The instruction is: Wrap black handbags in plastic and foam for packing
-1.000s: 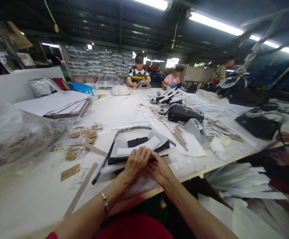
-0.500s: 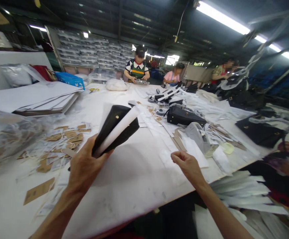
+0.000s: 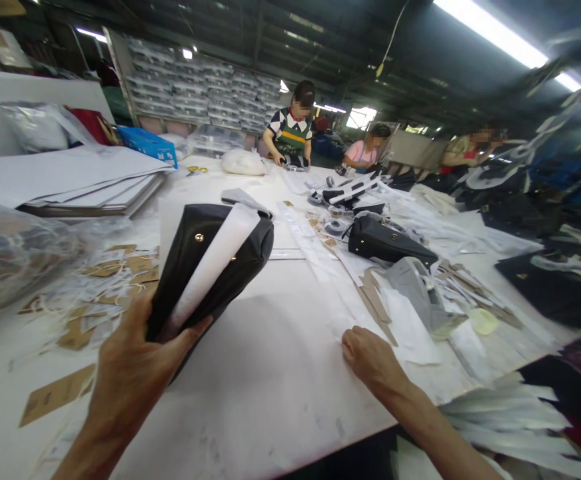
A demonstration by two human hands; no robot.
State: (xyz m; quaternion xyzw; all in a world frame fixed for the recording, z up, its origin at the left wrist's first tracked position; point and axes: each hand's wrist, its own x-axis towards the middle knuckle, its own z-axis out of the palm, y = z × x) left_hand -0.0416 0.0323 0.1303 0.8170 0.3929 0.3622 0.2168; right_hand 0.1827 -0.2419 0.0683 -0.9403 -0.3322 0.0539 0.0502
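Note:
My left hand grips a black handbag by its near end and holds it tilted above the table. Gold-coloured studs show on the bag, and a white strip lies lengthwise along its middle. To the right, my right hand is closed low over the white tabletop, beside thin white sheets. Whatever its curled fingers may hold is hidden. Beyond that hand lie brown paper strips and another black handbag on its side.
Brown tags with strings are scattered at left, near a clear plastic bag and stacked white boards. Wrapped straps and papers crowd the right. Across the table a person handles something; others are farther right. White strips hang below the table edge.
The handbag in my left hand has come nearer and shifted slightly left. My right hand has moved lower, its fingers curled more tightly. The whole view has turned a little left.

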